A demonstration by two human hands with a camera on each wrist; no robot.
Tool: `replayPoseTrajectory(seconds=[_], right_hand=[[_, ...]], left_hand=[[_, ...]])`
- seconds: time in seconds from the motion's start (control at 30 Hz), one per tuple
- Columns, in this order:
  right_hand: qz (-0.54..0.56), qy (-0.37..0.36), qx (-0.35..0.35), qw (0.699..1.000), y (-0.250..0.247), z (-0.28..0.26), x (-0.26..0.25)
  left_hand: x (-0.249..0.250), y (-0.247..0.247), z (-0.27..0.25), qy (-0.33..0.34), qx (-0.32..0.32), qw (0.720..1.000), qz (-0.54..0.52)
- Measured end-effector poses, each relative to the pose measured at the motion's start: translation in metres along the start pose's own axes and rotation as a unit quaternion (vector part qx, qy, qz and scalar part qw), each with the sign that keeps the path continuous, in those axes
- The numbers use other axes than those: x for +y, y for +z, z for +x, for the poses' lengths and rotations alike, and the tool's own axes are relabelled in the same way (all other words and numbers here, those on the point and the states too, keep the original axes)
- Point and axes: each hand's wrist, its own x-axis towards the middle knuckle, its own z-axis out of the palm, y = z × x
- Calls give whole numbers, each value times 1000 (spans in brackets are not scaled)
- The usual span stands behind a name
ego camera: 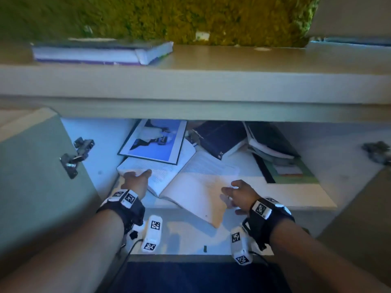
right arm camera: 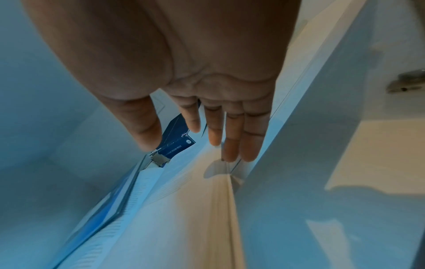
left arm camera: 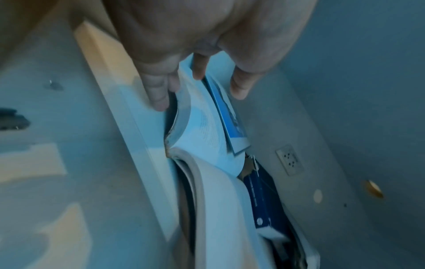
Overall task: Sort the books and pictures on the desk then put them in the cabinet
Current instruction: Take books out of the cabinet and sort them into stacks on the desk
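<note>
Cabinet shelf (ego camera: 296, 199) with open book (ego camera: 190, 187).
Our left hand (ego camera: 136, 180) grips its left pages; our right hand (ego camera: 239, 194), fingers straight, touches its right page.

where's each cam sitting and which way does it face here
Head: on the head, looking forward and down into the cabinet; both forearms, left hand and right hand show.
Left wrist: looks along the left hand's fingers at the open book.
Right wrist: looks along the right hand's fingers over the book's pages.
Shared: all three show the open book and the dark blue book.
</note>
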Motion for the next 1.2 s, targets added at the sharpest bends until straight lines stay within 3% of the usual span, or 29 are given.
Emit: replayPoseTrajectory(seconds=[0.1,0.17,0.23,0.47,0.57,0.67,0.73,0.87,0.97,1.1,1.2], right_hand=[[-37,-17,26,999,11,22,17],[-2,-23,35,999,14,30,21],[56,-15,25,998,11,31,17],[178,-11,13,984,0,36,-8],[151,-49,18,987,0,28,-24],[154,-88,56,983,-5,40,-30],[171,-104,48,979,-4,43,-29],[302,-32,-46,952,-6,53,-17],[301,23,-98,948,-12,64,-1],[293,-8,-112,950,-14,56,-3],[294,-60,-115,947,-16,52,-5]], left_hand=[[-1,6,12,-5,10,989,-144],[-6,11,17,-53,-5,966,-253],[-13,15,25,-61,-7,946,-319],[-3,18,-12,10,-12,933,-359],[-6,32,-48,121,-1,947,-299],[-13,56,-86,211,-4,968,-138],[-12,69,-108,270,-25,962,-35],[-15,87,-128,314,-125,929,147],[-19,89,-135,385,-177,889,171],[-4,90,-133,520,-199,822,118],[10,96,-141,508,-299,792,159]])
